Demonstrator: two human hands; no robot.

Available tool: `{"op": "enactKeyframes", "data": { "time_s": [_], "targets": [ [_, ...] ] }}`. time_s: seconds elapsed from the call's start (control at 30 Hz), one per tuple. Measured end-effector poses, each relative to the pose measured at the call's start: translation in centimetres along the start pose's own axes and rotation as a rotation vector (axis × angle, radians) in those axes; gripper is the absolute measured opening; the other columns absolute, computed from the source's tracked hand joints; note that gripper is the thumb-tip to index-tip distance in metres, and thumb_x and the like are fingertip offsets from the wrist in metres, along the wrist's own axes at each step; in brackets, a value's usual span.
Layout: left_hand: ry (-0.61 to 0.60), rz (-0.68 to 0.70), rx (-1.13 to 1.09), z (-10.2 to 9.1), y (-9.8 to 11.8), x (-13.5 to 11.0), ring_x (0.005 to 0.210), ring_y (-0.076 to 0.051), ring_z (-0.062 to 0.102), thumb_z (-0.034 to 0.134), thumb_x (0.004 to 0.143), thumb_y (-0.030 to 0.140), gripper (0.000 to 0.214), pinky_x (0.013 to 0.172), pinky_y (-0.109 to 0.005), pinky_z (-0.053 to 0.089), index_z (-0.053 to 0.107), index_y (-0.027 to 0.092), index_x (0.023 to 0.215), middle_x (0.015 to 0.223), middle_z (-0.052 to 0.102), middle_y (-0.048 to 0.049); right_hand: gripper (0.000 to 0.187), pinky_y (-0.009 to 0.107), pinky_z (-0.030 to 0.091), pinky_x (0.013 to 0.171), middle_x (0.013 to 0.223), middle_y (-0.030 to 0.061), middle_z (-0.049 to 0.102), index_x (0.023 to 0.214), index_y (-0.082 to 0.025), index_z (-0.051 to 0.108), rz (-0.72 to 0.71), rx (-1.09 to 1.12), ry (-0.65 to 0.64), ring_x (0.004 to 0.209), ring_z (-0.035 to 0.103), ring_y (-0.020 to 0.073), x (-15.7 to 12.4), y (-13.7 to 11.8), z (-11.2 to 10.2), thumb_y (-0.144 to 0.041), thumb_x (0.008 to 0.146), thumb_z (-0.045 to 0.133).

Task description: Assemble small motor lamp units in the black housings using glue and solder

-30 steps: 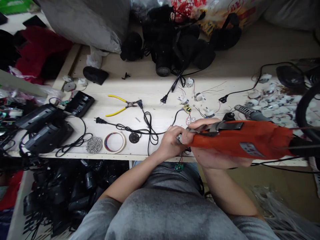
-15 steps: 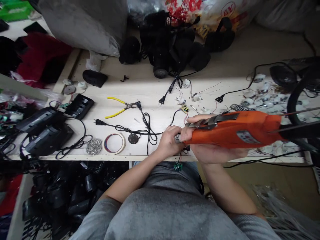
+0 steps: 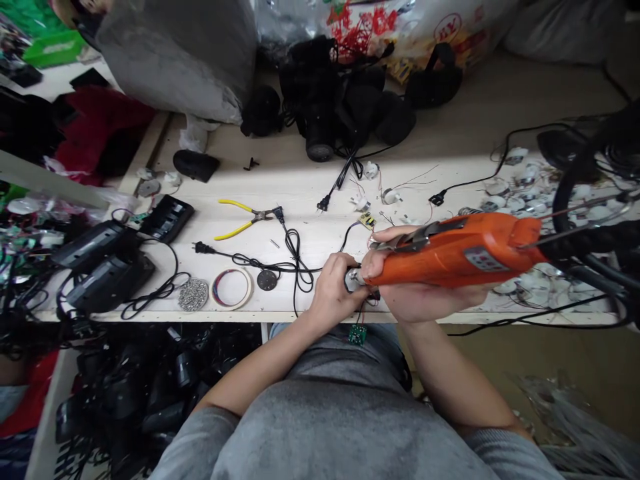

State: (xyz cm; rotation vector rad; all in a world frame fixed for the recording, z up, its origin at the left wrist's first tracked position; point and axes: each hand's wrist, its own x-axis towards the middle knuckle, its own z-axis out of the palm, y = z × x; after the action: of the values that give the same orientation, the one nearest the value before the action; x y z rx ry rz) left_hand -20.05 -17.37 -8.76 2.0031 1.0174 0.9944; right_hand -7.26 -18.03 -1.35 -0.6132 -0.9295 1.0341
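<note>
My right hand (image 3: 425,297) is wrapped round an orange electric screwdriver (image 3: 460,250), held level over the table's front edge with its metal tip pointing left. My left hand (image 3: 334,288) is closed right at that tip, pinching a small part I cannot make out. Thin red and black wires run down from it to a small green circuit board (image 3: 357,334) hanging over my lap. A thick black cable (image 3: 595,240) leaves the screwdriver's rear toward the right.
On the pale workbench (image 3: 300,200) lie yellow-handled pliers (image 3: 240,219), a black power cord (image 3: 280,257), a tape roll (image 3: 231,288), a heap of screws (image 3: 193,294) and several small white motors (image 3: 520,193). Black housings (image 3: 105,263) sit at left, more at the back and below.
The screwdriver has tilted slightly, its rear end rising a little. Both hands stay together at its tip. The camera has shifted slightly.
</note>
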Motion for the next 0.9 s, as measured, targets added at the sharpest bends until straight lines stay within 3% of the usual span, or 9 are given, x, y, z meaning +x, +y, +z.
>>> {"op": "enactKeyframes", "data": {
  "time_s": [0.1,0.27,0.4,0.57,0.9],
  "targets": [
    [0.003,0.024,-0.02,0.0,0.0,0.1,0.098,-0.021,0.061,0.073,0.075,0.014,0.031,0.085,-0.035,0.052,0.058,0.022,0.102,0.101,0.06,-0.0034,0.089,0.041,0.051,0.047,0.062,0.0045,0.063,0.102,-0.021,0.076,-0.034,-0.006,0.052,0.044,0.051,0.021,-0.1,0.3,0.0,-0.096,0.075,0.036],
    [0.001,0.034,-0.041,-0.1,0.0,0.1,0.101,-0.022,0.061,0.073,0.078,0.015,0.029,0.087,-0.035,0.053,0.061,0.021,0.104,0.103,0.06,-0.0048,0.081,0.045,0.056,0.058,0.062,0.0043,0.062,0.097,-0.021,0.076,0.016,-0.029,0.041,0.047,0.054,0.0216,-0.3,-0.2,-0.1,-0.092,0.075,0.043],
    [-0.002,0.033,-0.069,-0.2,0.1,0.1,0.101,-0.022,0.061,0.072,0.082,0.021,0.021,0.087,-0.036,0.053,0.061,0.02,0.1,0.103,0.061,-0.0066,0.087,0.042,0.054,0.055,0.06,0.0027,0.061,0.098,-0.024,0.076,0.021,0.022,-0.003,0.047,0.052,0.0206,-0.2,0.1,-0.2,-0.097,0.074,0.035],
    [-0.003,0.021,-0.094,-0.2,0.2,0.2,0.102,-0.022,0.062,0.07,0.083,0.022,0.019,0.088,-0.036,0.054,0.062,0.019,0.1,0.103,0.061,-0.008,0.083,0.037,0.05,0.048,0.062,0.0019,0.063,0.102,-0.024,0.074,0.009,0.145,-0.063,0.047,0.053,0.0197,0.1,1.0,-0.4,-0.095,0.072,0.044],
    [0.005,-0.021,-0.083,0.1,0.0,-0.1,0.103,-0.023,0.062,0.075,0.079,0.022,0.024,0.088,-0.036,0.053,0.065,0.02,0.1,0.105,0.061,-0.0069,0.083,0.042,0.052,0.055,0.061,0.0019,0.061,0.102,-0.025,0.076,0.059,0.116,-0.056,0.046,0.051,0.0209,0.2,1.3,-1.0,-0.096,0.069,0.048]
  ]
}}
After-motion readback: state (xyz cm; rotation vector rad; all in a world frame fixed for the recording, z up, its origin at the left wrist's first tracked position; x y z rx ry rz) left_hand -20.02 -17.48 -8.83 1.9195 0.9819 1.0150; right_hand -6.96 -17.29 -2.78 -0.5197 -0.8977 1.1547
